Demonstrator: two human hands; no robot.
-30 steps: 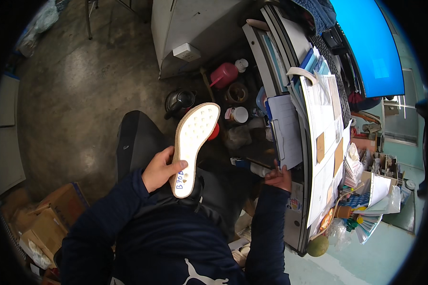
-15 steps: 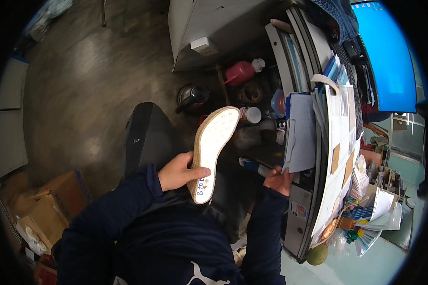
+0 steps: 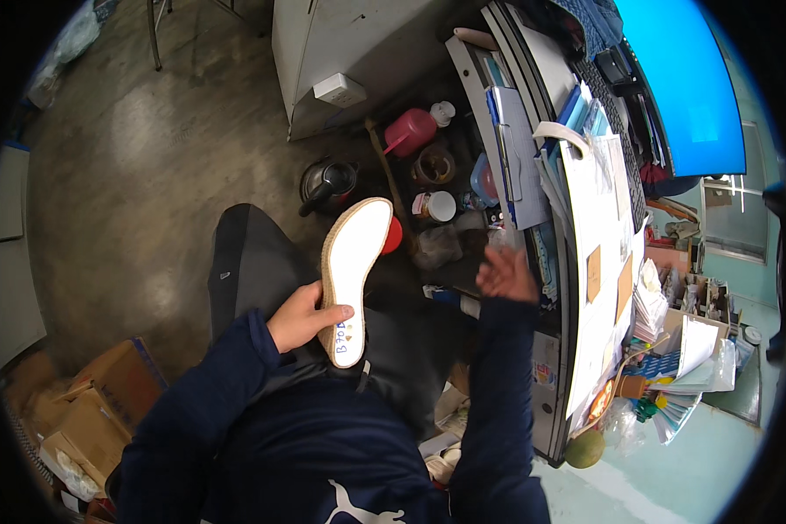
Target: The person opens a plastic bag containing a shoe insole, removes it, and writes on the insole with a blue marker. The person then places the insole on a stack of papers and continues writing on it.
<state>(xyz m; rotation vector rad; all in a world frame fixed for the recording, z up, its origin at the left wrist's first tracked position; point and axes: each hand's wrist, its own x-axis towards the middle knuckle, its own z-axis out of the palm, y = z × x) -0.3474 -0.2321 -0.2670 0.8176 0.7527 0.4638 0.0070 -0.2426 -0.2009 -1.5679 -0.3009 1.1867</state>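
My left hand [image 3: 304, 320] is closed around the heel end of a wedge shoe sole [image 3: 355, 253], thumb on its white face. The sole has a woven, rope-like tan side and blue handwriting near the heel. It is held tilted above my lap. My right hand [image 3: 508, 276], a little blurred, is open with fingers apart and holds nothing. Just beyond it, a blue clipboard [image 3: 517, 162] with white paper leans over the open drawer of the desk. Folders and papers [image 3: 546, 258] stand beside that hand.
Below the desk are a pink watering can [image 3: 412, 131], jars [image 3: 434, 207] and an electric kettle [image 3: 328, 184]. A white socket box [image 3: 340, 90] is on the cabinet. Cardboard boxes [image 3: 96, 397] lie at lower left. A blue screen [image 3: 681, 87] stands at upper right.
My right hand has let go of the clipboard's paper and drawn away from it. The clipboard now sits farther back, tilted. The view has shifted; my left hand still holds the sole.
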